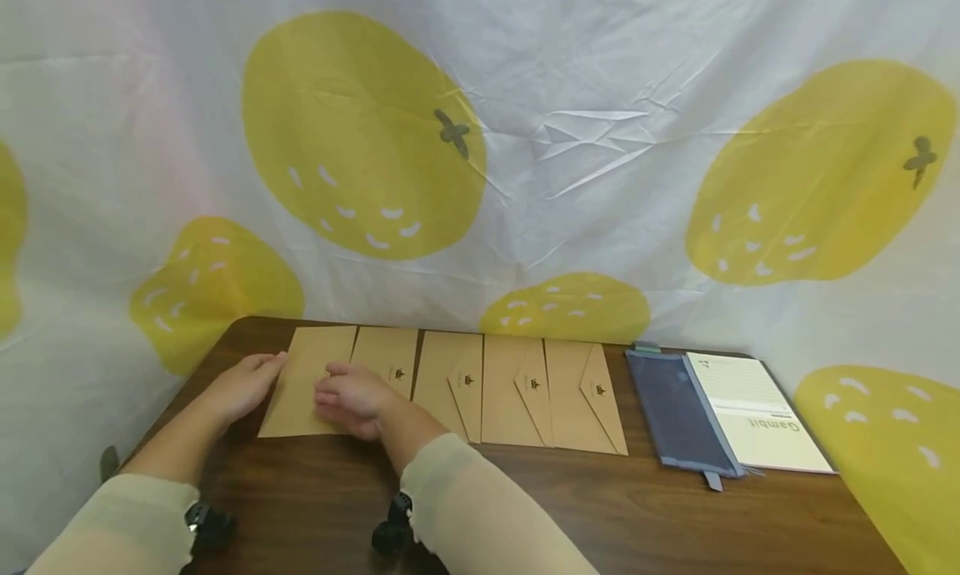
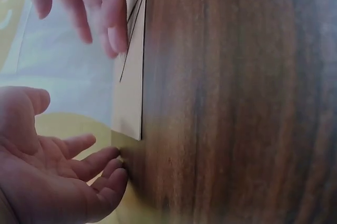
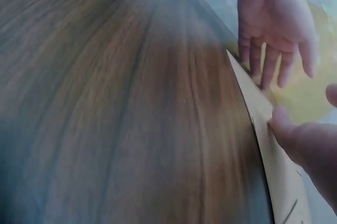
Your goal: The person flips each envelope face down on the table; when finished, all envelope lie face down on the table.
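Observation:
Several brown kraft envelopes lie side by side in a row. My left hand [image 1: 243, 385] is beside the left edge of the leftmost envelope [image 1: 306, 392], fingers extended. Over that envelope's right part is my right hand [image 1: 362, 400], its fingers loosely bent with nothing between them. It partly hides the second envelope [image 1: 384, 343], which bears a small dark crown print. In the left wrist view, the left palm [image 2: 47, 176] faces up with relaxed fingers. One right fingertip [image 3: 281, 121] shows right at the paper in the right wrist view.
More crown-printed envelopes, including the rightmost one [image 1: 577, 367], show pointed flaps. To their right lie a blue mesh pouch [image 1: 678, 408] and a white notepad [image 1: 757, 408] printed "Gambit". A white curtain [image 1: 585, 250] with yellow fruit shapes hangs behind the dark wooden table [image 1: 600, 508].

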Action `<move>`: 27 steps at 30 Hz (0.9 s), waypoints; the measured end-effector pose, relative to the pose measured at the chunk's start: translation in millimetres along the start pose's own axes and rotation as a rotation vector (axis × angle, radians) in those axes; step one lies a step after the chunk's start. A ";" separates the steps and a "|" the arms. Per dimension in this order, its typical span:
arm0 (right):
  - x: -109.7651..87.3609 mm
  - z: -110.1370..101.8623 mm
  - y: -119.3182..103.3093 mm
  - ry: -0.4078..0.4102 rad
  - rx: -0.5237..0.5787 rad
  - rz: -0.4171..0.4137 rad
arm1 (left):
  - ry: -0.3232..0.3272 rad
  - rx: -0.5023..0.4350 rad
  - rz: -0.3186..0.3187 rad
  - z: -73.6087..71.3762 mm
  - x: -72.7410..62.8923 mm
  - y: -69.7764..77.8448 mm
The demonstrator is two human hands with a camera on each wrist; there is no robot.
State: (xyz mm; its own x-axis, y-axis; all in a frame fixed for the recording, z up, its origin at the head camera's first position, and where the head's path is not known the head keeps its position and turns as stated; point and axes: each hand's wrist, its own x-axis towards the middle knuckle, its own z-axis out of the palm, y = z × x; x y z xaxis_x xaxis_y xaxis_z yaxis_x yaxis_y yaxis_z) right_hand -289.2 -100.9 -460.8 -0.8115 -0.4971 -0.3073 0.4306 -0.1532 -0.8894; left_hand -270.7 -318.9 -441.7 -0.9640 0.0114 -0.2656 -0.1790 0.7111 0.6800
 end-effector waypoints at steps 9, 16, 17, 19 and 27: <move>-1.9 -13.9 -13.2 0.024 0.003 -0.018 | -0.010 -0.013 -0.013 -2.5 -4.7 -0.5; 1.6 -12.9 -10.5 0.017 0.077 -0.003 | -0.023 -0.056 -0.049 -3.6 -2.8 -2.4; 1.8 -13.1 -10.2 0.009 0.079 -0.002 | -0.027 -0.063 -0.051 -3.9 -2.9 -2.9; 2.7 -14.1 -10.0 0.009 0.077 -0.014 | -0.031 -0.080 -0.058 -4.5 -3.3 -3.3; 3.6 -19.4 -12.0 0.069 0.024 -0.049 | -0.036 -0.131 -0.031 0.0 -2.1 -0.7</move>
State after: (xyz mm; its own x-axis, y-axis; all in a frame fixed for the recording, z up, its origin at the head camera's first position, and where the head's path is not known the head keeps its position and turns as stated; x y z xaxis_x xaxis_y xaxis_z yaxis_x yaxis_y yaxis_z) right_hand -305.0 -84.2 -457.8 -0.8568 -0.4285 -0.2868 0.3984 -0.1970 -0.8958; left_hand -268.5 -319.4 -441.6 -0.9505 0.0180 -0.3103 -0.2346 0.6135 0.7540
